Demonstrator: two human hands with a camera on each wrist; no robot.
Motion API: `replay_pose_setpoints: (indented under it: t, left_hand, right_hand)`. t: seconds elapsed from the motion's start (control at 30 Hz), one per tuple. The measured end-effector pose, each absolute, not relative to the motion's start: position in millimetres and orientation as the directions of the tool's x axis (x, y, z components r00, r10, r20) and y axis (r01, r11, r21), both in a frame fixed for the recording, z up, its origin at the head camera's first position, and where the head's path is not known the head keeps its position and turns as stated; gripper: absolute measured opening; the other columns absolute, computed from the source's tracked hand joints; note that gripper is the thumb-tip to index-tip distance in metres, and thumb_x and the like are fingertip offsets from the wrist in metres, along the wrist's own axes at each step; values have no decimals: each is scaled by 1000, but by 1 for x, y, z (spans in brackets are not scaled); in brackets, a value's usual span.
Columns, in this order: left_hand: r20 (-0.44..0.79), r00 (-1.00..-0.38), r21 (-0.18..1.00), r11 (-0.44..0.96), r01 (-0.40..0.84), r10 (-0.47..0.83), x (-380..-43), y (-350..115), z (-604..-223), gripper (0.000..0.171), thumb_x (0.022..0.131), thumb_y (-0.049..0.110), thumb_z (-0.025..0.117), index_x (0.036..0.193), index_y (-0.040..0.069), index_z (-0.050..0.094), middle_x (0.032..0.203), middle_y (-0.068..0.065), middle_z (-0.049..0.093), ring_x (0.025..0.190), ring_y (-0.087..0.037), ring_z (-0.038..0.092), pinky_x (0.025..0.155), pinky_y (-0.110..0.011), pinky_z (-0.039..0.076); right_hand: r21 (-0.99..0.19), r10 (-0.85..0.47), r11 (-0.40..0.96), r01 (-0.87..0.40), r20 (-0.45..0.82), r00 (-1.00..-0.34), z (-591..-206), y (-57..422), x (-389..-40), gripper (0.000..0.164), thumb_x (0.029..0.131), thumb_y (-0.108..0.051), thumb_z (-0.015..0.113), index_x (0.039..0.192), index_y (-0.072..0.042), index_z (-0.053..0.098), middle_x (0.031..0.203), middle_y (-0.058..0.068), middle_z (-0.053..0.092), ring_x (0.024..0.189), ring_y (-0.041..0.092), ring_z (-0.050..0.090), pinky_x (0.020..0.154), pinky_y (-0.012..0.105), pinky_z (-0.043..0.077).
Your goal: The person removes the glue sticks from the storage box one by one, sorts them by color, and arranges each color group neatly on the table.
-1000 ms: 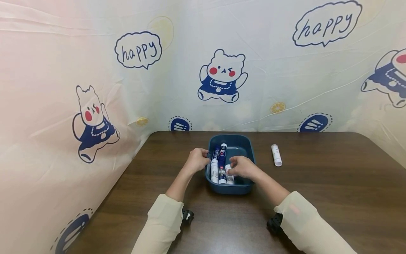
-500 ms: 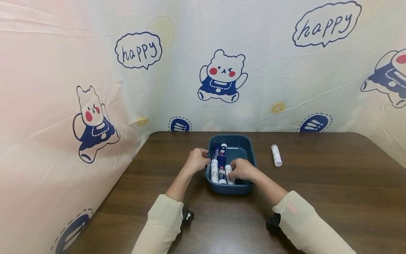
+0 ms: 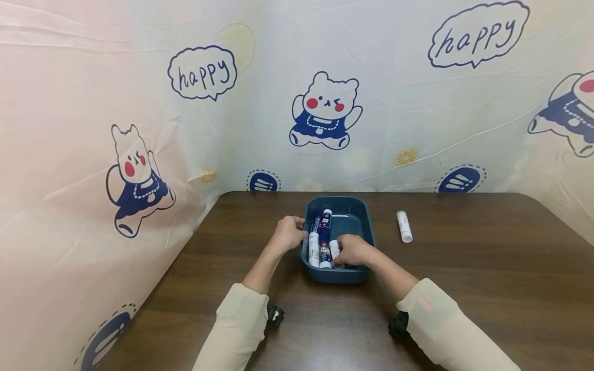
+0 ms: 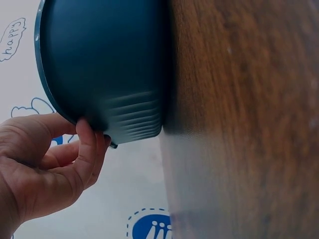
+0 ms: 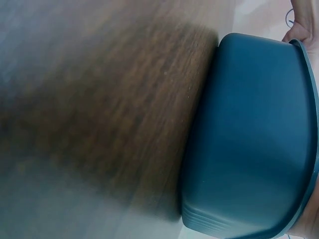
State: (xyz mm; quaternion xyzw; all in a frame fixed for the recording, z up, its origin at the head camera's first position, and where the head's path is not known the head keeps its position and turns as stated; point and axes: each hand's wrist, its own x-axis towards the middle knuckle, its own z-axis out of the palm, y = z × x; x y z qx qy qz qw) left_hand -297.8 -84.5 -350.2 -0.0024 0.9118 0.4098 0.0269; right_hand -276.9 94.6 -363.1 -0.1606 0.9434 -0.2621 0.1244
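In the head view, a dark blue plastic bin point(image 3: 341, 277) holds several glue sticks in rows along its left side. One white glue stick point(image 3: 313, 251) lies at the left front, beside a blue-and-white glue stick point(image 3: 325, 255). My left hand point(image 3: 288, 234) grips the bin's left rim; in the left wrist view its fingers curl at the rim. Inside the bin, my right hand point(image 3: 356, 251) pinches another white glue stick point(image 3: 334, 248), whose lower part is hidden by the fingers. From the right wrist view, the bin's side hides most of this hand.
To the right of the bin, a white glue stick point(image 3: 405, 226) lies on the brown wooden table point(image 3: 464, 268). A printed curtain point(image 3: 380, 93) hangs behind the table and along its left side.
My right hand has come down and closed on the white glue stick in the bin. The left hand stays at the rim, and the bin has not moved.
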Motion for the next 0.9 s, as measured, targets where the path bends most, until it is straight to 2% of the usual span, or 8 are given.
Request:
replay_pose_setpoints:
  t: [0.13,0.3,0.63,0.9]
  left_hand:
    - [-49,-999,746,665,-24,19,-298,-85,-350,38,86,3,61,124,-1,57,106,-14,60,82,-22,57,69,-31,52]
    - [-47,-999,744,668,-25,15,-297,-85,-350,38,86,3,61,124,0,57,107,-14,60,81,-21,57,68,-31,52]
    - [-42,-999,742,670,-15,24,-297,-85,-350,38,86,3,62,123,-1,57,107,-14,60,84,-21,57,70,-32,52]
    - [-51,-999,741,671,-24,21,-297,-85,-349,38,86,3,62,124,0,57,107,-14,60,83,-21,57,68,-30,52]
  right_hand:
    - [-536,-360,814,-224,-162,-919,-363,93,-276,37,75,-15,76,103,1,59,77,4,56,65,16,54,59,27,45]
    - [-520,-368,818,-246,-143,-919,-363,93,-276,32,75,-13,75,98,0,59,75,4,56,63,16,54,57,27,45]
    - [-486,-358,836,-255,-131,-925,-363,92,-277,32,74,-10,72,101,1,59,80,5,56,73,19,52,65,31,44]
    - [-536,-326,816,-217,-116,-938,-363,93,-278,60,73,-8,71,127,8,47,103,14,59,87,23,52,80,36,45]
